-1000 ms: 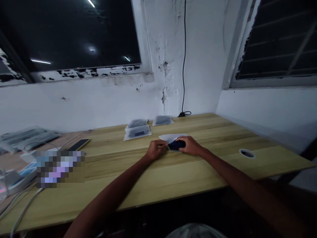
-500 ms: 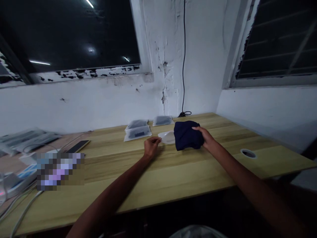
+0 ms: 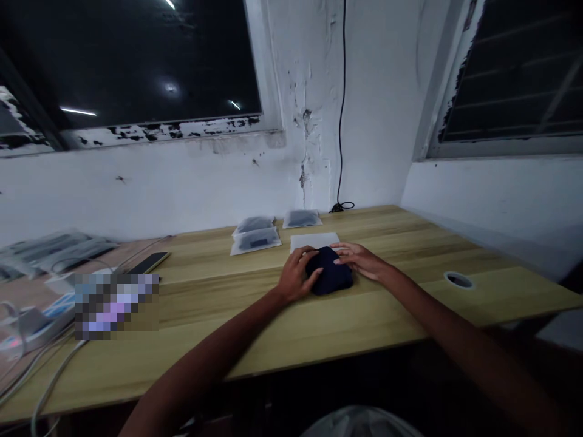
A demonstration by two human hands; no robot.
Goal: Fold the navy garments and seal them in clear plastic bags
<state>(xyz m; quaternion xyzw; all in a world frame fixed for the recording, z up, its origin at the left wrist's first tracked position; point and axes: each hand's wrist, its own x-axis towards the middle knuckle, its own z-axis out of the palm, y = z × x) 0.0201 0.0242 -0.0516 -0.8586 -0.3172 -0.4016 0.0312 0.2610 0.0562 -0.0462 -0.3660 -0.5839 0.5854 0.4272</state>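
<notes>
at the bottom edge a pale, rounded shape (image 3: 359,423) shows, too dim to name. past it lies the table (image 3: 387,315), wood-grained and yellowish, with both forearms reaching over it. the cloth (image 3: 331,278), dark navy and folded into a compact bundle, lies on the table between the hands. the left hand (image 3: 296,276) touches its left side, fingers bent over the far edge and thumb laid on top; i cannot tell whether they pinch it. the right hand (image 3: 362,261) comes in from the right, its fingers loosely parted and reaching onto the cloth's far right side, not clenched.

off to the right, a white-rimmed hole (image 3: 470,286) opens in the table. at left are a white power strip (image 3: 43,331) with plugs and cables, and a dark-screened phone (image 3: 149,262).

just behind the cloth a white bag (image 3: 300,241) lies flat, its near part hidden by the cloth and fingers. farther back sit three frosted pouches (image 3: 255,241) with dark contents, two close together and one apart to the right. a black cord (image 3: 341,121) hangs down the peeling wall (image 3: 204,182), between two dark windows (image 3: 150,67).
</notes>
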